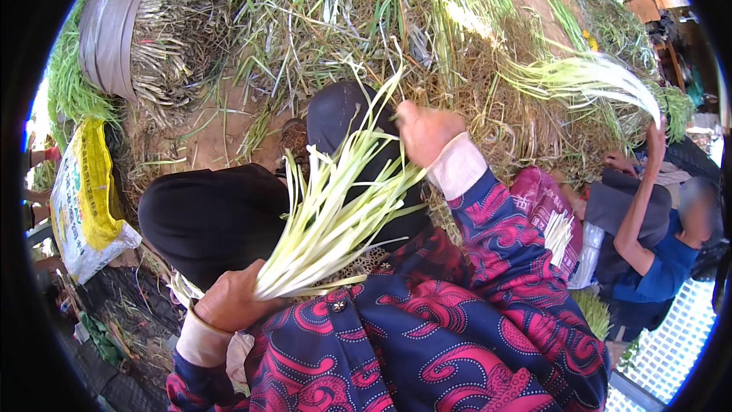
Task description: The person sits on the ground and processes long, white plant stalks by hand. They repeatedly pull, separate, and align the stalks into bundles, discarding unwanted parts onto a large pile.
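Note:
My left hand [234,300] is closed around the pale lower ends of a bunch of blanched chives [337,206]. Their flat yellow-green leaves fan out over my lap, up and to the right. My right hand [429,131] is curled beside the leaf tips, above my knee. It is slightly blurred, and its fingertips face away, so any leaf pinched in them is hidden. A few more white stalk ends [184,290] stick out behind my left wrist.
Cut leaves and dry straw [343,23] litter the earth floor. A large strapped bundle of stalks [171,28] lies upper left, above a yellow-and-white woven sack [86,206]. At right, a seated co-worker [646,252] raises a chive bunch [600,77] beside a purple sack [540,197] with white stalks on it.

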The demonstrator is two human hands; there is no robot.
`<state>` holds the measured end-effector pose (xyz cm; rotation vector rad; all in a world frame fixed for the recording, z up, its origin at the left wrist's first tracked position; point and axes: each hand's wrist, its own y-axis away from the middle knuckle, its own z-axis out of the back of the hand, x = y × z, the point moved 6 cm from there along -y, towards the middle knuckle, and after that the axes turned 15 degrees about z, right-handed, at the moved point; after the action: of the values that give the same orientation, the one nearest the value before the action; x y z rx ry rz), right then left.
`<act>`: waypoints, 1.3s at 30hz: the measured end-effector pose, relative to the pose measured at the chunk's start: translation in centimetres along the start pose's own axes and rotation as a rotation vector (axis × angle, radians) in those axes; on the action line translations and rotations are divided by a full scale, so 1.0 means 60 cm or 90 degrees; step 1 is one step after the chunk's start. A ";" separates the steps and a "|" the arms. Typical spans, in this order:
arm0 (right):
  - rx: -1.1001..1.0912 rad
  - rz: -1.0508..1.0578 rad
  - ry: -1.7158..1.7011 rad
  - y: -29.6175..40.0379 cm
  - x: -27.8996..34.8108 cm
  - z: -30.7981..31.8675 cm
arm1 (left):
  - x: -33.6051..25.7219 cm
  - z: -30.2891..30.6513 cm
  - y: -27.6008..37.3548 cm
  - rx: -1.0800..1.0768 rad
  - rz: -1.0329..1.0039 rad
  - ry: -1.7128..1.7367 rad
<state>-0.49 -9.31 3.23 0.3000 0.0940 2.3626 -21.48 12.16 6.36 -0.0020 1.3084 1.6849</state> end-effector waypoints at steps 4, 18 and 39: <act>-0.054 -0.152 -0.073 0.054 -0.109 -0.025 | 0.016 0.001 0.009 -0.029 0.001 -0.044; -0.122 0.463 -0.243 -0.029 0.143 0.075 | -0.003 0.016 0.008 -0.061 -0.014 -0.079; -0.140 0.473 -0.198 -0.006 0.195 0.071 | 0.009 0.011 0.002 -0.061 -0.015 -0.066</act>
<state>-7.37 -1.05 9.52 0.6790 -0.5035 2.9761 -21.51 13.01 6.45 0.0132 1.1454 1.7033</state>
